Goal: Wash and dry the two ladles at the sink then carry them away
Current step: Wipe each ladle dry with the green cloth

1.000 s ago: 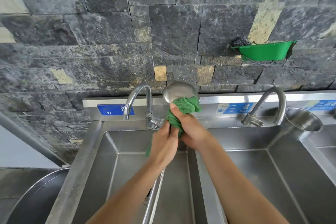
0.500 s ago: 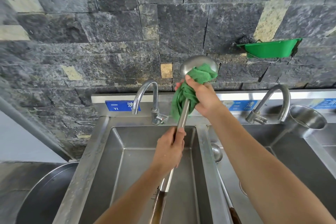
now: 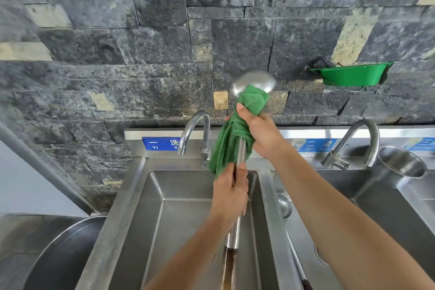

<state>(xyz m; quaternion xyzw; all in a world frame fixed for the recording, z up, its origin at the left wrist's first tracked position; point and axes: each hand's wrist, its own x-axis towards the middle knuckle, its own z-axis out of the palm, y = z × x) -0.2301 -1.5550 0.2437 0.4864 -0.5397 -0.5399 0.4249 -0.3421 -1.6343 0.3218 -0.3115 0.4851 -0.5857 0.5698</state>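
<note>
Ladle point(image 3: 251, 82) upright, left hand point(image 3: 230, 198) gripping its handle, right hand point(image 3: 258, 130) clamping green cloth point(image 3: 231, 140) around neck.

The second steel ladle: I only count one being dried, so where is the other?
In the head view, the second steel ladle lies in the right-hand sink basin, bowl beside the divider, under the right forearm.

Your left hand point(image 3: 229, 192) and right hand point(image 3: 260, 129) are bare, with no gloves, rings or watch. Both forearms show bare, with no sleeve in view.
</note>
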